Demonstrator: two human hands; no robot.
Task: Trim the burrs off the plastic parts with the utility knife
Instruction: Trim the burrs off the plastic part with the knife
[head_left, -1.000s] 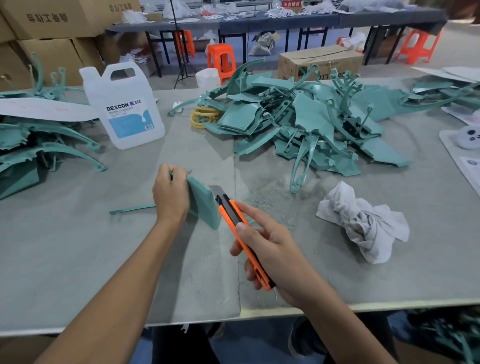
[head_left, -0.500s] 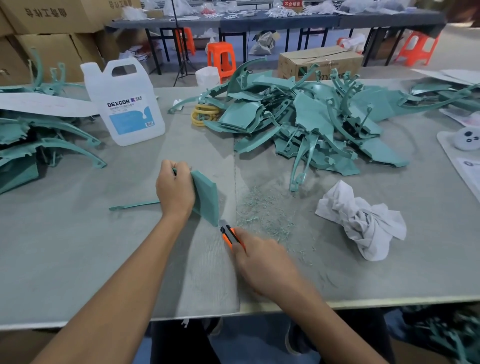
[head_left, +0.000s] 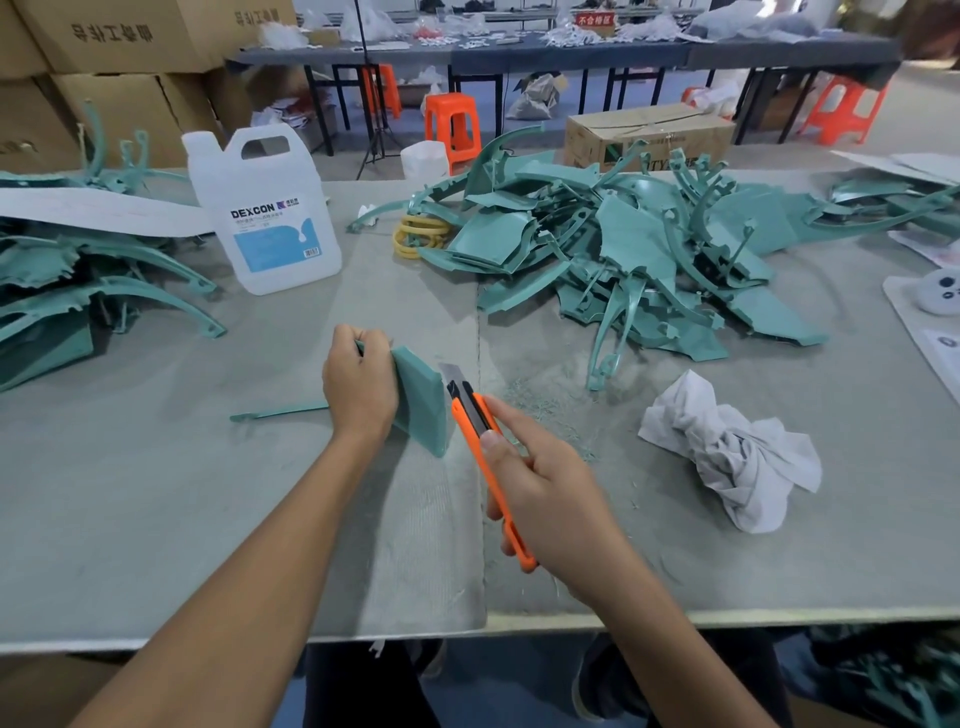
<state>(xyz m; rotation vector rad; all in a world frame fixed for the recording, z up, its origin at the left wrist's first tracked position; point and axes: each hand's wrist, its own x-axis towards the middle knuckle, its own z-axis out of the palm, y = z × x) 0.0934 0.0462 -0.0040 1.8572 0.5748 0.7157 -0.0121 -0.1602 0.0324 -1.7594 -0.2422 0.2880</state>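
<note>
Hands, 2 pcs, both occupied.

Item 1: left hand (head_left: 361, 387), fingers curled over the top edge of a teal plastic part (head_left: 423, 402), gripping it. The part stands on its lower edge on the tabletop (head_left: 156, 493), tilted, approx. centre front.

Item 2: right hand (head_left: 550, 499), wrapped round an orange utility knife (head_left: 466, 408), thumb on top of the body, forefinger along its side. Blade (head_left: 451, 371) is out, tip just beside the part's right edge; contact y/n we cannot tell.

Item 3: thin teal strip (head_left: 280, 412), flat on the tabletop, sticking out to the left of the left hand. Whether it belongs to the held part we cannot tell.

Item 4: teal shavings (head_left: 540, 410), scattered just right of the knife.

Item 5: crumpled white rag (head_left: 727, 457), further right, well apart from both hands.

Item 6: large heap of teal parts (head_left: 623, 260), behind the shavings, centre to right.

Item 7: yellow rings (head_left: 415, 234), stacked at that heap's left edge.

Item 8: translucent jug (head_left: 265, 218), marked DEXCON w/ blue label, upright, back left.

Item 9: second heap (head_left: 78, 291) of teal parts, far left, w/ a white sheet (head_left: 104, 210) lying over it.

Beyond the tabletop we log stacked cartons (head_left: 104, 52), orange stools (head_left: 452, 124) and a brown box (head_left: 649, 135) behind the large heap.
</note>
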